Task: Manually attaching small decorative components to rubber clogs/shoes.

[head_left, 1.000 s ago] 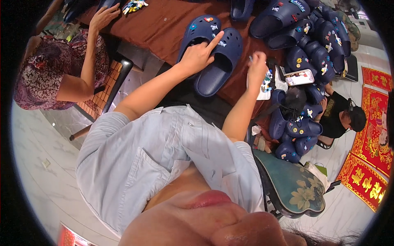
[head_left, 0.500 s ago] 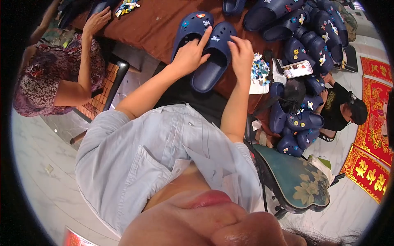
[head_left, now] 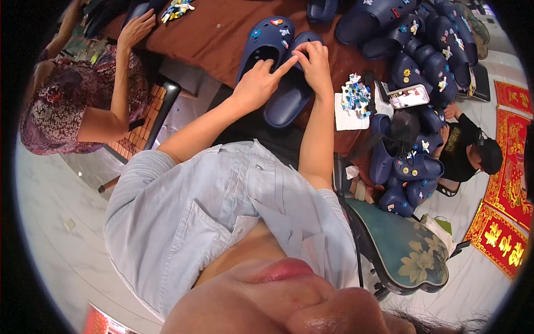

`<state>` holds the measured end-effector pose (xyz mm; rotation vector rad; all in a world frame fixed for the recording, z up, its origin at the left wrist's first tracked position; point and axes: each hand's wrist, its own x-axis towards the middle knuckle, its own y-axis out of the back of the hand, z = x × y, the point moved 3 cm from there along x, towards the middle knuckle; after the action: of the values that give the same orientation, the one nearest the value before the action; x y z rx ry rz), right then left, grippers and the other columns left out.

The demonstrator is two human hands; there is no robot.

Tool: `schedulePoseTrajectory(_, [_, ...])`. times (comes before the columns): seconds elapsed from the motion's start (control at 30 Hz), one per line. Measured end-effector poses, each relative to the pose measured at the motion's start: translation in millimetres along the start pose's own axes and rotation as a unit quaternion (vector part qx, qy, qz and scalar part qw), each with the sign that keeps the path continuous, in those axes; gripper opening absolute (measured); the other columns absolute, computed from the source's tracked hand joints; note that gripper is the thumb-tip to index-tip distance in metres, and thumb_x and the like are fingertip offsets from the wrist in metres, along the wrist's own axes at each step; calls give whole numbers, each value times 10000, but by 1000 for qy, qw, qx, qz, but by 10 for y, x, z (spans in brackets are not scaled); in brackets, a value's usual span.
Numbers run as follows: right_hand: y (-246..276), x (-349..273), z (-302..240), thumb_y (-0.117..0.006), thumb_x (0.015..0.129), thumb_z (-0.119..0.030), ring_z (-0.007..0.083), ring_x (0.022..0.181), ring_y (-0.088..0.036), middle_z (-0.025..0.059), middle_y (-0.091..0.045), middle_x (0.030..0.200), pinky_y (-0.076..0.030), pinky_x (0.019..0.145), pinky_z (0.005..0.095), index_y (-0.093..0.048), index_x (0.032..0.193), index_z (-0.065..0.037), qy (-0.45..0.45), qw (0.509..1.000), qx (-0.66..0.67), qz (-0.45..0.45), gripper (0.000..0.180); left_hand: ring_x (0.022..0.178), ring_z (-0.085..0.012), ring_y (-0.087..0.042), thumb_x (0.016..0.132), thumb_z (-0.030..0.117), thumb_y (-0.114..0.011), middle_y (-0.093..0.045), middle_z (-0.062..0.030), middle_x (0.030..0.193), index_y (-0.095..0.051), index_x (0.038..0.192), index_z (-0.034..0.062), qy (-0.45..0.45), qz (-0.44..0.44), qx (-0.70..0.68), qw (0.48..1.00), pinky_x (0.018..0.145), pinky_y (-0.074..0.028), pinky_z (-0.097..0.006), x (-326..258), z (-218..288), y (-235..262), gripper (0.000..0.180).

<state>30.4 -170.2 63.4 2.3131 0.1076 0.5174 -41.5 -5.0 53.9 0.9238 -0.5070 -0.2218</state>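
Note:
Two navy blue clogs lie side by side on the brown tablecloth in front of me. The left clog (head_left: pixel 275 34) carries several small coloured charms near its toe. My left hand (head_left: pixel 257 84) is over its opening, index finger stretched toward the right clog (head_left: pixel 288 104), other fingers bent. Above the right clog's upper, my right hand (head_left: pixel 316 65) has thumb and index finger pinched together at my left index fingertip. Whatever may be in that pinch is too small to make out. My hands cover much of the right clog's upper.
On the right, a charm pile (head_left: pixel 356 96) lies on white paper (head_left: pixel 342 120), near a lit phone (head_left: pixel 409 96) and many decorated clogs (head_left: pixel 405 71). A person in black (head_left: pixel 463 146) sits beyond. At left, another person's hand (head_left: pixel 136 30) rests near more clogs. A padded chair (head_left: pixel 389 245) stands at right.
My right hand has moved left and up to meet my left index finger. That finger has swung from the left clog's charms toward the right clog. The view has shifted slightly.

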Motion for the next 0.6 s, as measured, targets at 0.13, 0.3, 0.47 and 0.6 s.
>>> schedulePoseTrajectory(0.13, [-8,-1,36,-658,874,-178,325,970,-534,130,-609,966,-415,879,424,-672,910,-34,18,1000,18,9,149,907,-361,-572,846,36,-623,-573,-197,1035,-351,1533,254,-9,9,6,1000,815,-515,-442,4,14,4,770])
schedulePoseTrajectory(0.3, [13,-23,77,-603,899,-116,289,901,-575,127,-631,900,-443,839,386,-652,896,-10,-25,992,122,28,117,909,-359,-576,825,30,-629,-574,-194,1028,-358,1529,289,-19,18,9,1000,810,-520,-440,4,31,10,797])
schedulePoseTrajectory(0.47, [148,-264,139,-586,939,-82,208,840,-616,106,-642,880,-481,780,312,-626,917,17,-71,969,208,110,109,908,-361,-580,832,35,-634,-578,-193,1043,-352,1529,303,-10,4,35,999,808,-525,-444,-21,48,21,798])
schedulePoseTrajectory(0.6, [434,-641,459,-603,940,-83,212,856,-607,112,-639,899,-484,797,324,-622,920,18,-112,956,110,249,104,945,-349,-602,851,51,-647,-594,-175,1076,-369,1518,272,-7,15,0,1000,796,-541,-435,-43,28,59,756])
